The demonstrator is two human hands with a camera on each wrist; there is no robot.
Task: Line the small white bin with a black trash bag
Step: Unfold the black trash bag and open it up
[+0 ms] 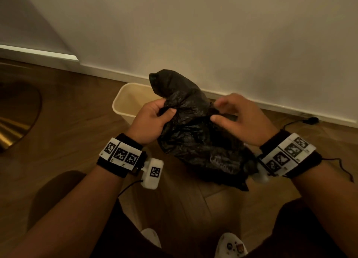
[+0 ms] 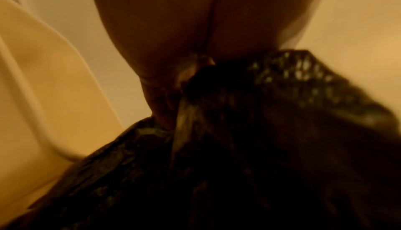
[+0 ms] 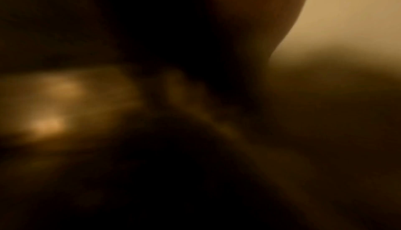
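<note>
A crumpled black trash bag [image 1: 195, 130] hangs in the air between my two hands, above and just in front of the small white bin [image 1: 124, 101]. My left hand [image 1: 155, 115] pinches a fold of the bag's left side with thumb and curled fingers. My right hand [image 1: 222, 112] holds the bag's right side, thumb pressed on the plastic and fingers curled over it. In the left wrist view the bag [image 2: 249, 148] fills the lower frame under my palm, with the bin's rim [image 2: 43, 96] at the left. The right wrist view is dark and blurred.
The bin stands on a wooden floor against a white wall with a baseboard [image 1: 251, 101]. A black cable and plug [image 1: 310, 120] lie on the floor at the right. A gold round object [image 1: 13, 126] sits at the far left. My slippered feet [image 1: 230, 246] show below.
</note>
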